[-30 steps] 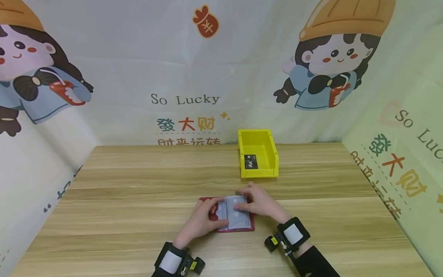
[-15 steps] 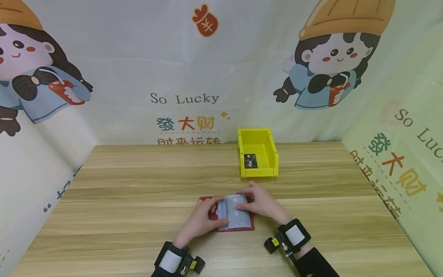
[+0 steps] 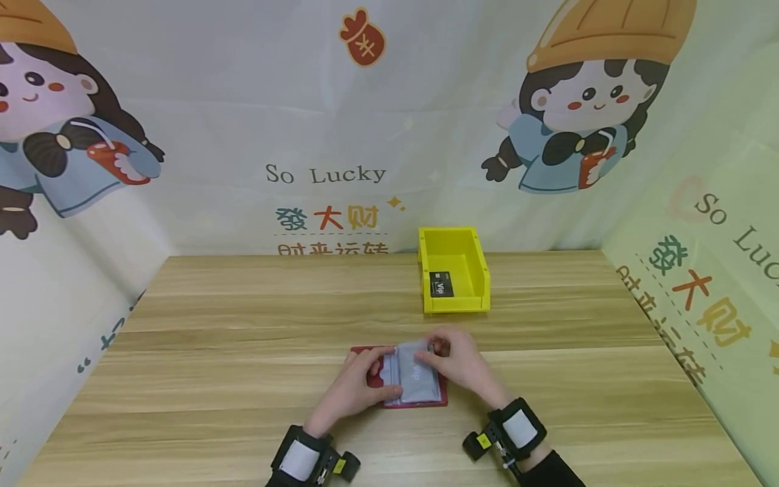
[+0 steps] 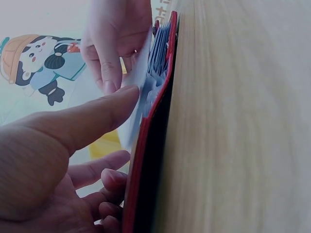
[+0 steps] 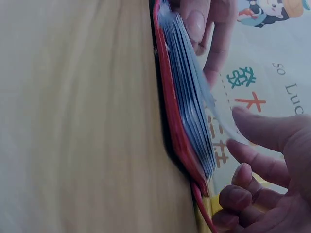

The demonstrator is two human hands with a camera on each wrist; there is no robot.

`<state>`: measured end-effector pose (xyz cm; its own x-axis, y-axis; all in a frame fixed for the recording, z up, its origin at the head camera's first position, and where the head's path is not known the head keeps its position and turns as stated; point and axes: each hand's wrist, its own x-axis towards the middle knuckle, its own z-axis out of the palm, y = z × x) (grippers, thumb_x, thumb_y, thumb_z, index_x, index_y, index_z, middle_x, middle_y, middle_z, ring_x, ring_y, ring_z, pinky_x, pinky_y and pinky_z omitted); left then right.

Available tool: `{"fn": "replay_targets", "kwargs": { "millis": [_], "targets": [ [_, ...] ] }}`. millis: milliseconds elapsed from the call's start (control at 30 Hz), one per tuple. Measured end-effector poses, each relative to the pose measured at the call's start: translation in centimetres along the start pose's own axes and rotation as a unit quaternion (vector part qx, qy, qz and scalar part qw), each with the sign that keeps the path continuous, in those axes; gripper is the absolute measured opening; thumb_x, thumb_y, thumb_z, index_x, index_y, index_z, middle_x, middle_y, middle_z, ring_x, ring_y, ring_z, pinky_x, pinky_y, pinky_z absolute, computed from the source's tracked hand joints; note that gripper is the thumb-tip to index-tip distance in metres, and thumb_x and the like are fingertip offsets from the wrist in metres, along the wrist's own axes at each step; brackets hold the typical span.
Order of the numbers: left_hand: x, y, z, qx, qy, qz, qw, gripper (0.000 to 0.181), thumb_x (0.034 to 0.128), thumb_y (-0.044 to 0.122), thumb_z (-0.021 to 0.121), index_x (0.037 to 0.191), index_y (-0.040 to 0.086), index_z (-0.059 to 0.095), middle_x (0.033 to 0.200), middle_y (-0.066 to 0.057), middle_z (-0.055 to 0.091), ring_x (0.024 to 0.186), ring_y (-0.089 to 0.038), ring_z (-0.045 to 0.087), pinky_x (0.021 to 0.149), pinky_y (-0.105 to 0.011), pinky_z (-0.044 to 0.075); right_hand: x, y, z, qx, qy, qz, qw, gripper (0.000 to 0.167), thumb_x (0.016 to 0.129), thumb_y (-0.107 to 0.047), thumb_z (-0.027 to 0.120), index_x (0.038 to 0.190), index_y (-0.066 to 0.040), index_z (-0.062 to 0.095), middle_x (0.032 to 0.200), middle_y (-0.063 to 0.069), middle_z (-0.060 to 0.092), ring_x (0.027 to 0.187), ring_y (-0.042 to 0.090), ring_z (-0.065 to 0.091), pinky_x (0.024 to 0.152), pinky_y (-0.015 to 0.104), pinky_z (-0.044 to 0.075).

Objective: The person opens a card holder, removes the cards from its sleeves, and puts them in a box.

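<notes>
A red card holder lies spread on the table, its stack of clear plastic sleeves fanned slightly in the right wrist view. My left hand spans the holder's left part, thumb and index finger holding the sleeves near the fold. At the upper right corner, my right hand pinches the top sleeve between thumb and index finger. That sleeve stands partly lifted off the stack in the right wrist view. Faint lettering shows on it in the head view, too blurred to read.
Behind the holder stands a yellow bin with a low front. A black card marked Vip lies inside it. The wooden table meets printed cloth walls at the back and sides.
My right hand's fingers have drawn inward at the sleeve's corner, and its wrist has shifted slightly toward me. The left hand and the bin stay in place.
</notes>
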<state>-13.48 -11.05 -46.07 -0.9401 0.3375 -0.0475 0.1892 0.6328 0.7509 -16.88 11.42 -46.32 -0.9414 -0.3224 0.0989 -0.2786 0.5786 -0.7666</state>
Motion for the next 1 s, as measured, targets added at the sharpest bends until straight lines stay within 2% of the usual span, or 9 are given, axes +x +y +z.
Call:
{"fn": "replay_targets", "kwargs": {
  "millis": [167,300,400,533,633,733,867,933,1000],
  "targets": [
    [0.2,-0.1,0.0,-0.012,0.008,0.002,0.9999,0.062,0.0831,0.026,0.083,0.135,0.003,0.057,0.092,-0.003,0.046,0.094,-0.020,0.037,0.075,-0.028,0.029,-0.8,-0.5,1.0,0.019,0.022,0.005,0.9996,0.014,0.094,-0.021,0.071,0.087,-0.009,0.071,0.072,-0.004,0.054,0.064,0.005,0.045,0.058,0.018,0.035],
    [0.3,-0.2,0.0,-0.035,0.014,0.003,0.9993,0.050,0.0865,0.024,0.080,0.124,0.000,0.059,0.085,-0.001,0.044,0.091,-0.018,0.038,0.075,-0.027,0.028,-1.5,-0.7,1.6,0.051,0.057,0.003,0.9970,0.014,0.096,-0.021,0.068,0.087,-0.011,0.074,0.069,-0.005,0.051,0.063,0.004,0.045,0.058,0.018,0.032],
    [0.4,-0.4,-0.1,-0.049,0.011,0.005,0.9987,0.035,0.0903,0.023,0.075,0.112,0.002,0.059,0.084,-0.001,0.046,0.089,-0.017,0.039,0.075,-0.025,0.029,-2.0,-0.4,2.2,0.080,0.089,-0.006,0.9928,0.018,0.097,-0.020,0.066,0.083,-0.011,0.073,0.068,-0.006,0.048,0.062,0.004,0.044,0.060,0.018,0.030],
    [0.4,-0.5,-0.3,-0.061,0.001,0.011,0.9981,0.021,0.0949,0.022,0.070,0.103,0.005,0.061,0.082,0.000,0.048,0.082,-0.014,0.042,0.071,-0.023,0.031,-2.5,0.0,3.1,0.109,0.121,-0.019,0.9865,0.030,0.101,-0.019,0.061,0.071,-0.011,0.062,0.067,-0.007,0.041,0.062,0.002,0.041,0.060,0.018,0.029],
    [0.4,-0.5,-0.5,-0.067,-0.003,0.012,0.9977,0.017,0.0969,0.022,0.067,0.099,0.005,0.064,0.080,-0.001,0.051,0.075,-0.011,0.044,0.065,-0.021,0.032,-2.7,0.3,3.9,0.120,0.139,-0.034,0.9824,0.036,0.103,-0.015,0.055,0.068,-0.012,0.054,0.068,-0.007,0.039,0.064,0.001,0.041,0.061,0.018,0.029],
    [0.3,-0.6,-0.7,-0.069,-0.001,0.005,0.9976,0.018,0.0988,0.022,0.063,0.098,0.004,0.067,0.079,-0.002,0.055,0.071,-0.010,0.045,0.062,-0.020,0.033,-2.8,0.3,4.3,0.119,0.153,-0.059,0.9793,0.034,0.104,-0.011,0.050,0.071,-0.011,0.057,0.069,-0.004,0.045,0.068,0.002,0.044,0.064,0.021,0.033],
    [0.4,-0.7,-0.8,-0.074,0.014,-0.018,0.9970,0.023,0.1027,0.025,0.057,0.098,0.006,0.069,0.085,-0.002,0.061,0.077,-0.011,0.049,0.067,-0.022,0.037,-3.0,0.4,4.5,0.093,0.145,-0.075,0.9822,0.029,0.105,-0.012,0.048,0.086,-0.013,0.069,0.081,-0.002,0.063,0.084,0.005,0.049,0.078,0.025,0.037],
    [0.5,-0.8,-0.9,-0.084,0.024,-0.031,0.9957,0.028,0.1048,0.028,0.053,0.095,0.007,0.068,0.087,-0.003,0.063,0.080,-0.012,0.051,0.071,-0.024,0.039,-3.0,0.4,4.5,0.080,0.130,-0.081,0.9849,0.028,0.105,-0.014,0.048,0.092,-0.014,0.073,0.088,-0.002,0.067,0.090,0.007,0.048,0.083,0.027,0.036],
    [0.6,-0.8,-0.9,-0.095,0.031,-0.041,0.9941,0.032,0.1063,0.029,0.049,0.093,0.007,0.068,0.089,-0.004,0.065,0.084,-0.013,0.054,0.076,-0.027,0.041,-3.0,0.4,4.5,0.073,0.117,-0.086,0.9867,0.029,0.105,-0.015,0.048,0.092,-0.013,0.074,0.091,-0.002,0.067,0.093,0.008,0.047,0.084,0.027,0.034]
  ]
}}
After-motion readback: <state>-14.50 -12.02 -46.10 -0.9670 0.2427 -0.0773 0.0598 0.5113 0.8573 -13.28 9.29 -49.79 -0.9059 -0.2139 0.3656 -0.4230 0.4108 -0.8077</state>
